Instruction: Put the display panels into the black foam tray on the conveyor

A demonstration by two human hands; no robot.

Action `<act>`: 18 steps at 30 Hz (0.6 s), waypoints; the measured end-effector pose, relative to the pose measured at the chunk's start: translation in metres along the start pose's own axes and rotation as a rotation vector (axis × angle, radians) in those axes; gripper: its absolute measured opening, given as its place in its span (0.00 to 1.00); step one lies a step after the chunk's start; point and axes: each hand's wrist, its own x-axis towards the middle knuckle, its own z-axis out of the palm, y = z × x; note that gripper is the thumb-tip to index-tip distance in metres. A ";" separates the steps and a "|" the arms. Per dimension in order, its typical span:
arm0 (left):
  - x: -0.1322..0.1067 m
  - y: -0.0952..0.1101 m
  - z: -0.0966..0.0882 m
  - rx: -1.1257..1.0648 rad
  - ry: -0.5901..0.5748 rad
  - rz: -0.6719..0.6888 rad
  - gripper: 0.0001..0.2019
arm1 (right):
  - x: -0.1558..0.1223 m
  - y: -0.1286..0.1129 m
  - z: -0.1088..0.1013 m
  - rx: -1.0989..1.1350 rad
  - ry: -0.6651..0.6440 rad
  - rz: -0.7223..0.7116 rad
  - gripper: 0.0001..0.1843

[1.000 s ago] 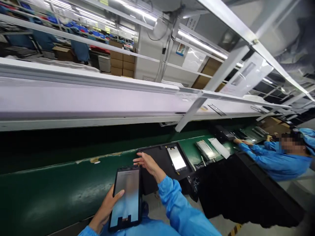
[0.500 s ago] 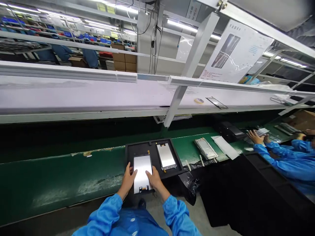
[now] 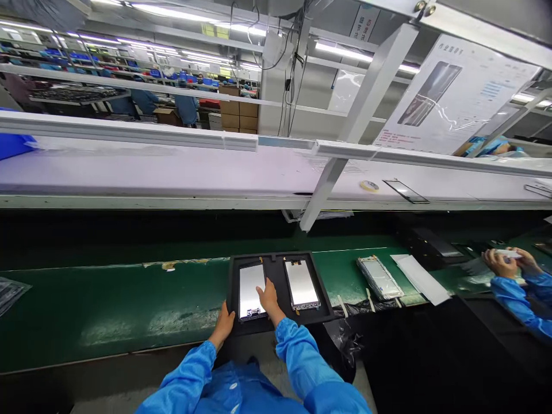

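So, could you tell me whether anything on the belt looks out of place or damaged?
Only the green belt itself: its far edge is chipped, showing tan patches, and its surface is scuffed pale. Both panels sit straight in the black tray.
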 end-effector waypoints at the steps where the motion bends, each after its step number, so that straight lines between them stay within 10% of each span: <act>1: 0.000 -0.001 0.001 0.007 -0.003 0.006 0.30 | -0.004 -0.002 0.002 -0.041 0.011 0.024 0.32; 10: -0.009 0.004 0.000 0.061 0.021 0.087 0.32 | -0.054 -0.018 0.038 -0.224 -0.008 0.039 0.50; 18: 0.007 0.055 0.013 0.022 -0.037 0.195 0.30 | -0.049 -0.017 0.007 -0.196 0.046 0.104 0.37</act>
